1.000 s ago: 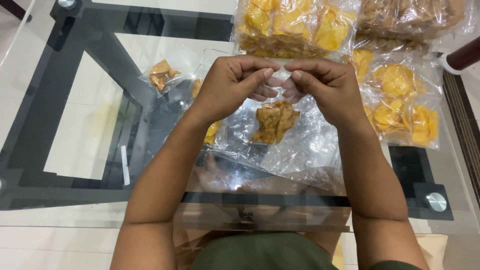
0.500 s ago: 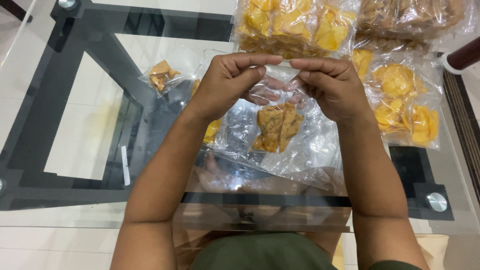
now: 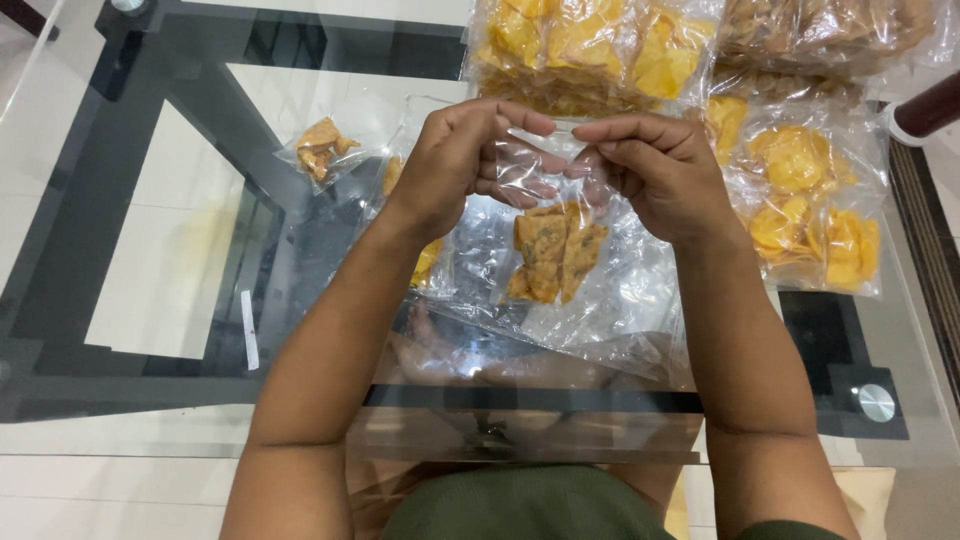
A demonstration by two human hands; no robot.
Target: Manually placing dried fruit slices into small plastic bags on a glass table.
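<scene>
Both my hands hold up one small clear plastic bag (image 3: 553, 215) by its top edge, above a glass table (image 3: 150, 260). My left hand (image 3: 462, 160) pinches the bag's left top corner, and my right hand (image 3: 655, 170) pinches the right top corner. Several brown-orange triangular chips (image 3: 555, 252) hang in the bottom of the bag. Under it lies a loose heap of empty clear plastic bags (image 3: 610, 310).
A small sealed chip packet (image 3: 322, 148) lies on the glass to the left of my hands. Large bags of yellow chips (image 3: 590, 50) are stacked at the far edge, and more yellow chip packets (image 3: 810, 210) lie to the right. A dark table frame shows through the glass.
The bag has been lifted and spread slightly, my fingers have shifted along its top edge, and the chips have settled a little lower.
</scene>
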